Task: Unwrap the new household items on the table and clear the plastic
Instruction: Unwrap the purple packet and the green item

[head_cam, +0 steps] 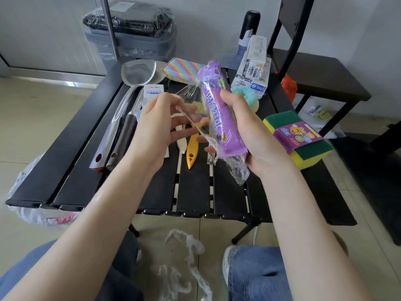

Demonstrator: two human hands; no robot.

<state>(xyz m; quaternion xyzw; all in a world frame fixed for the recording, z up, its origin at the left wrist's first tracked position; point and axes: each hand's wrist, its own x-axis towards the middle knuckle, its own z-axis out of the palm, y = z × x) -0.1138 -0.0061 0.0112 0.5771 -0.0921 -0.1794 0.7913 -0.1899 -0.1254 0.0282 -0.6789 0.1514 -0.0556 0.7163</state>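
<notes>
Peeling goes best with steady tension: crumpled plastic (186, 246) already lies on the floor near the knees; above the black table (195, 187) the right hand (256, 135) wraps round the purple roll (219, 118), while the left hand (165, 124), fingers spread, pinches a clear strip (195, 124) of its wrap; I'd pull along the seam, away from the spatulas (121, 118) behind

A pale grey wall (206, 22) fills the top of the frame. Beige floor tiles (32, 118) spread along the left side and bottom. A black slatted table (195, 192) sits at centre, a black chair (314, 79) at upper right, and a grey lidded bin (130, 40) at upper left
</notes>
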